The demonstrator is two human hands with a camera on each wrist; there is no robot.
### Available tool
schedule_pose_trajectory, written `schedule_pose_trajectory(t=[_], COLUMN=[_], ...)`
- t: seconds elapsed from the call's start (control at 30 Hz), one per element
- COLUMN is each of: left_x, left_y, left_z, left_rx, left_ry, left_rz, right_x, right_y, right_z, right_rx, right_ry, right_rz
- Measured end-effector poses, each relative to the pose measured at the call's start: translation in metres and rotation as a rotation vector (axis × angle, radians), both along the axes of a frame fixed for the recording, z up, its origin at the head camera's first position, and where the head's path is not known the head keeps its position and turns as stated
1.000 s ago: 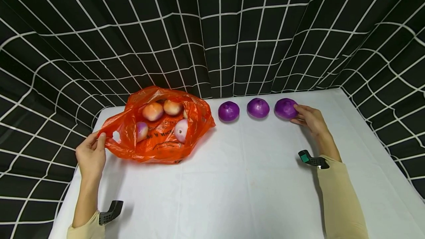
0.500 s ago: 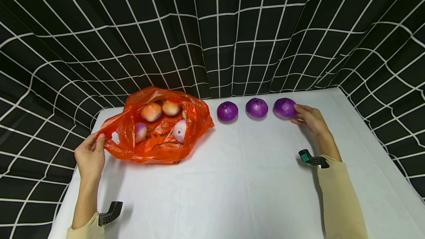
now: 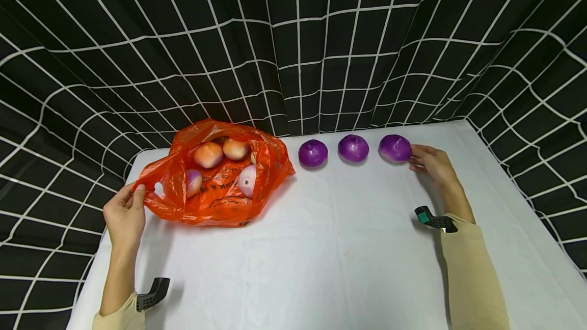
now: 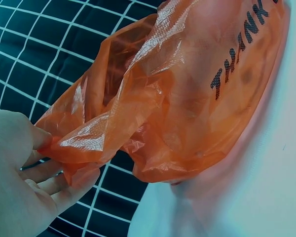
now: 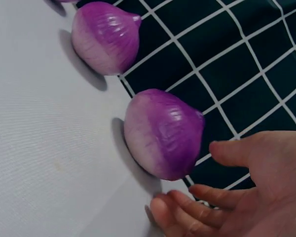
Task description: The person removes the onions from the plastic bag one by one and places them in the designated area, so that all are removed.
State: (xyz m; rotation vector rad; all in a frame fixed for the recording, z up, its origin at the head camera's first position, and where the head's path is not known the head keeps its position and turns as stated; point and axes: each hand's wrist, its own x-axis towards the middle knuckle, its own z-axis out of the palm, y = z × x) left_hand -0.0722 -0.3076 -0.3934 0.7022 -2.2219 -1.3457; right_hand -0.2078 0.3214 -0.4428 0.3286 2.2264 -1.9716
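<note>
The left hand is clamped, thumb against fingers, on the stretched-out end of a thin orange-red plastic bag, inside which round orange-and-cream onions and pale purple onions lie. Right of the bag, three round, glossy purple onions sit in a row on a white cloth. The right hand, fingers apart and holding nothing, is just beside the purple onion farthest from the bag.

Soft shadows, glare on bag
</note>
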Motion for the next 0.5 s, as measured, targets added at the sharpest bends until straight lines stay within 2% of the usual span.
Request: schedule_pose_trajectory(t=[0.07,0.2,0.4,0.5], left_x=[0.000,0.001,0.003,0.003], left_y=[0.000,-0.001,-0.004,-0.003], left_z=[0.000,0.000,0.000,0.000], left_rx=[0.001,0.001,0.016,0.041], left_ry=[0.000,-0.005,0.006,0.011], left_rz=[0.001,0.004,0.004,0.004], right_x=[0.001,0.003,0.005,0.004], right_y=[0.001,-0.001,-0.010,-0.016], right_z=[0.003,0.013,0.029,0.035], right_rx=[0.014,0.127,0.403,0.492], right_ry=[0.001,0.024,0.088,0.095], right_rz=[-0.018,-0.077,-0.200,-0.243])
